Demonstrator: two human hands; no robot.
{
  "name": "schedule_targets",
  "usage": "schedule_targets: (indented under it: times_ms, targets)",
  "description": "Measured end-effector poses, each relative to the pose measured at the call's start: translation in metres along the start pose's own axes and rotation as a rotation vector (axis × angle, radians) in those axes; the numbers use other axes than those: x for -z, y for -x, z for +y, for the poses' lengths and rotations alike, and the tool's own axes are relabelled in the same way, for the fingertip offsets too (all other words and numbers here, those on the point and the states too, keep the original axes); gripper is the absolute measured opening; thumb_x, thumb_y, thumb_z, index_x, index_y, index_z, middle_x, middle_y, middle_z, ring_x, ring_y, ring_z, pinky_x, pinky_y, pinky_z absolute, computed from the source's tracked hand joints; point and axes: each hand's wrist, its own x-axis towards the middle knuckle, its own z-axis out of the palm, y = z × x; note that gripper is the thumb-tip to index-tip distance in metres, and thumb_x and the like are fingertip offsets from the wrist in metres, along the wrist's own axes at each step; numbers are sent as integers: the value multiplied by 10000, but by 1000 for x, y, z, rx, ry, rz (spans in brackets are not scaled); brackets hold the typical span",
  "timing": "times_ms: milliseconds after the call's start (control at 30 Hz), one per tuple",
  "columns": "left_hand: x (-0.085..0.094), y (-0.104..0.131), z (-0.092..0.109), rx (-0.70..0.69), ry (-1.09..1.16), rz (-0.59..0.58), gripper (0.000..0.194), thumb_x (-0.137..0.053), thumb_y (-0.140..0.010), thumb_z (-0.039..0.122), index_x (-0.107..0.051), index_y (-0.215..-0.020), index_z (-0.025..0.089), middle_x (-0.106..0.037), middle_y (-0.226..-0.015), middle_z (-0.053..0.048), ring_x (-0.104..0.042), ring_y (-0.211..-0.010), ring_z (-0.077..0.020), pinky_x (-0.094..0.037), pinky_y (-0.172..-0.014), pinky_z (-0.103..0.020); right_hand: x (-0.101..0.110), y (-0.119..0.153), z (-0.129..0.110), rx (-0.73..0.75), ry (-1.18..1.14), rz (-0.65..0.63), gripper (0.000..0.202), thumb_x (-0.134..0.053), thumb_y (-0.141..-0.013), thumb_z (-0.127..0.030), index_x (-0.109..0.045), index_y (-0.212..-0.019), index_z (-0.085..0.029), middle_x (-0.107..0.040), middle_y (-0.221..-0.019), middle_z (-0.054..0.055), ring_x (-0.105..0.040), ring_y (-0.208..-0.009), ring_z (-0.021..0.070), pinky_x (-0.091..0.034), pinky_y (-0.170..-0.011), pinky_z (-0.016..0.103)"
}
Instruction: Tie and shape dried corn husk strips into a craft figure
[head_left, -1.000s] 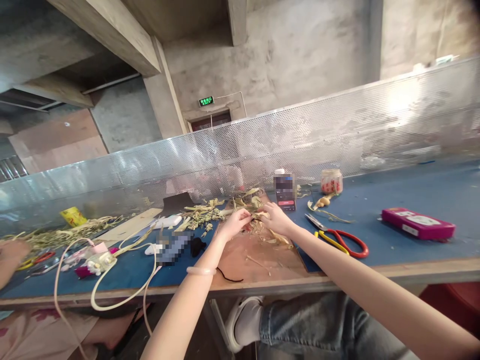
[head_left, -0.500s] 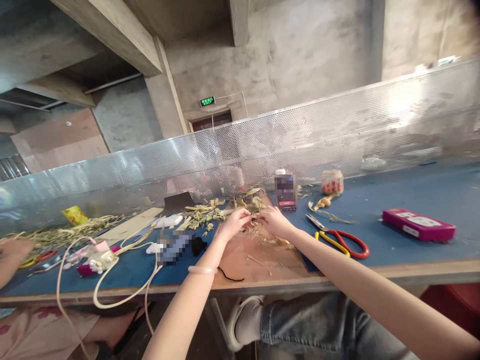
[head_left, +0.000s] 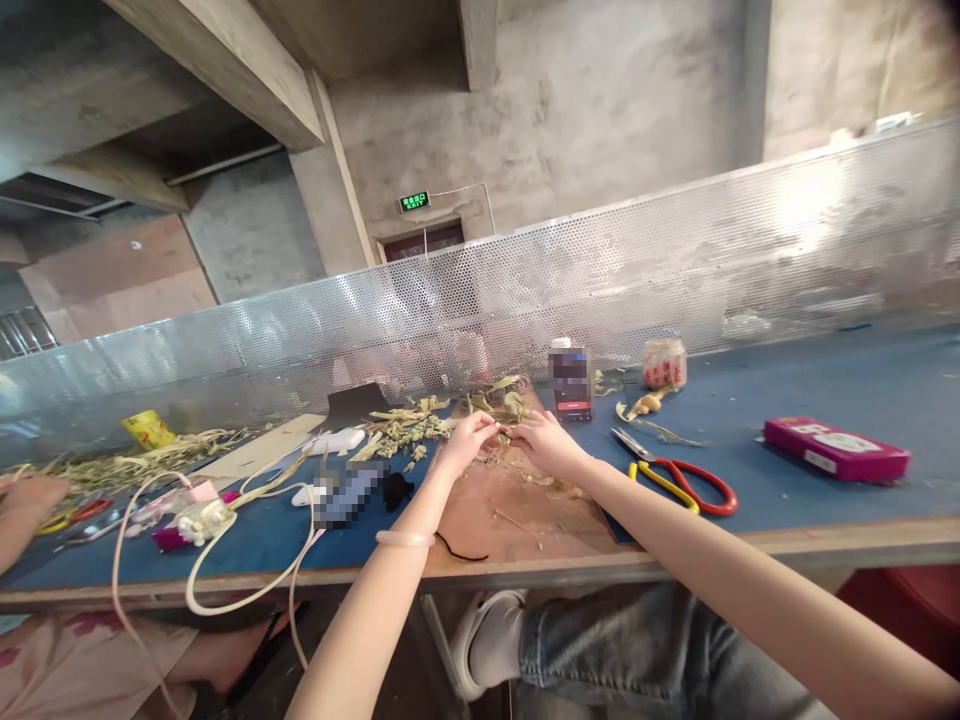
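Note:
My left hand (head_left: 466,442), with a pale bangle (head_left: 405,539) on its wrist, is closed in a pinch over the brown board (head_left: 480,525). Fingertips almost meeting it, my right hand (head_left: 546,440) is pinched shut as well. Whatever sits between the fingers is too small to make out. Dried, pale-green plant pieces (head_left: 516,402) lie just beyond the fingertips, and thin scraps of stalk (head_left: 517,522) are scattered on the board. To the left of my hands is a heap of dried plant stems (head_left: 409,432). Red-and-yellow-handled scissors (head_left: 675,478) rest to the right, apart from my hand.
A phone (head_left: 571,385) stands upright behind my hands. Further right are a jar (head_left: 664,364) and a magenta box (head_left: 836,449). Looped white cables (head_left: 196,575) hang over the left table edge. Another person's hand (head_left: 30,505) is at far left. A perforated metal screen (head_left: 637,260) runs behind.
My fingertips have shifted slightly upward and changed their pinch. The things on the table have stayed in place.

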Motion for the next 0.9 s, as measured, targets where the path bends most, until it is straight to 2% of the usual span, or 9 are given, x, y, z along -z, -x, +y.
schedule_targets:
  times_ms: [333,667,900]
  targets:
    - [-1,1,5,0,-24,88,284,-528,-888,300,-544,-1126,146,-595,-1088,-76,-611,-888,-188,-523,-751,-378,4,0,-3,-31,35,-10,238,-531,-903,-282,-566,-1104,-159,-585,-1125,70,-591,-955,196,-498,-812,402]
    - [0,-6,-6,2,-102,175,288,-532,-885,296,-543,-1133,150,-587,-1112,-80,-605,-917,-197,-517,-772,-393,1,-2,-4,-35,42,-33,248,-531,-902,-284,-561,-1117,-162,-577,-1144,73,-586,-971,201,-492,-826,411]
    - [1,-9,-12,-28,-182,283,292,-534,-884,296,-542,-1137,151,-583,-1125,-82,-600,-934,-202,-511,-786,-402,-6,-3,-3,-12,51,-46,246,-528,-904,-283,-561,-1118,-167,-575,-1150,75,-584,-974,200,-491,-829,411]
